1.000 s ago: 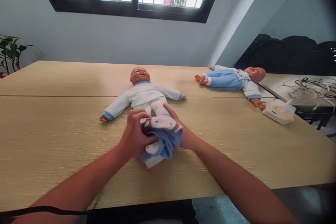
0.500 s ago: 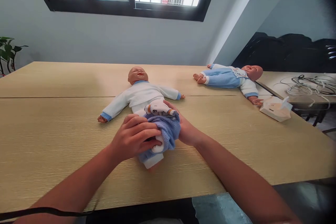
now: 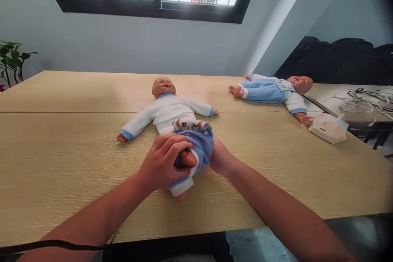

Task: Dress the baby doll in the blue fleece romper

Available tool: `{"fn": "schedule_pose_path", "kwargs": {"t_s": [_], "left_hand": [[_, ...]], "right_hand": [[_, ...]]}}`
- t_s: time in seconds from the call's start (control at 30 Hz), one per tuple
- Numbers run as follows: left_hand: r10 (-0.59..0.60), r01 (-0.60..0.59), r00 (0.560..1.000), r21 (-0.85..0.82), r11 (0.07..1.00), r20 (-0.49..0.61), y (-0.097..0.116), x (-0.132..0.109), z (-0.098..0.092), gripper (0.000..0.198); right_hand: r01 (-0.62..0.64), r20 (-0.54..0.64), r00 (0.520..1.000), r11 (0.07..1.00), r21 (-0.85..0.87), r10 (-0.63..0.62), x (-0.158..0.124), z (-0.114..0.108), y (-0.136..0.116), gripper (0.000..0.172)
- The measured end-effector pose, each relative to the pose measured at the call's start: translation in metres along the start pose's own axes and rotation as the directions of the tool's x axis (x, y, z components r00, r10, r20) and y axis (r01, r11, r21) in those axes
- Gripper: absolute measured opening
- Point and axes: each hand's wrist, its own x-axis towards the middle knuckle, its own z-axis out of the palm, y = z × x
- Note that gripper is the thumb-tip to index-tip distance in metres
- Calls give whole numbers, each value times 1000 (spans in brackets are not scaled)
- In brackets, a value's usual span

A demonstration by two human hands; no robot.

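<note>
A baby doll in a white top with blue cuffs lies on its back, head toward the wall. Bunched round its legs are blue doll trousers with white cuffs and a printed white waist part. My left hand is closed on the trousers' near leg, fingers curled over the cuff. The doll's bare foot pokes out of that cuff. On the other side, my right hand holds the blue cloth, its fingers mostly hidden behind it. A second white cuff lies below, near the table.
The wooden table carries a second dressed doll at the back right. Beside that doll's hand stands a tissue box. Coiled cables lie on a side table. A black cord crosses my left forearm.
The doll's foot now shows through the trouser cuff, where only white cloth showed before. My right fingers have slid lower behind the trousers. The view has shifted slightly.
</note>
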Motion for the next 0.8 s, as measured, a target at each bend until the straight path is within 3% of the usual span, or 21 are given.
{"fn": "schedule_pose_path", "kwargs": {"t_s": [0.13,0.2,0.27,0.43,0.6,0.73,0.8], "left_hand": [[32,-31,999,30,999,-28,-4,1,2,53],[58,-56,996,35,998,-65,-6,1,2,51],[96,-93,989,31,995,-114,-6,0,1,47],[261,-256,939,54,965,-224,1,-3,6,32],[347,-352,925,-7,936,-156,9,-7,13,27],[280,-284,957,-65,957,-69,17,-8,16,35],[232,-232,973,-88,969,-15,22,-8,20,35]], "right_hand": [[-131,136,984,986,101,116,-1,-7,-6,64],[-53,162,985,999,5,52,-1,-13,-9,62],[46,153,988,989,-140,-24,2,-22,-11,50],[146,-10,986,904,-402,-164,36,-61,-5,40],[114,-173,916,647,-754,-362,73,-94,9,38],[86,-286,823,607,-790,-490,56,-86,4,52],[68,-276,858,628,-776,-433,27,-73,-7,56]]}}
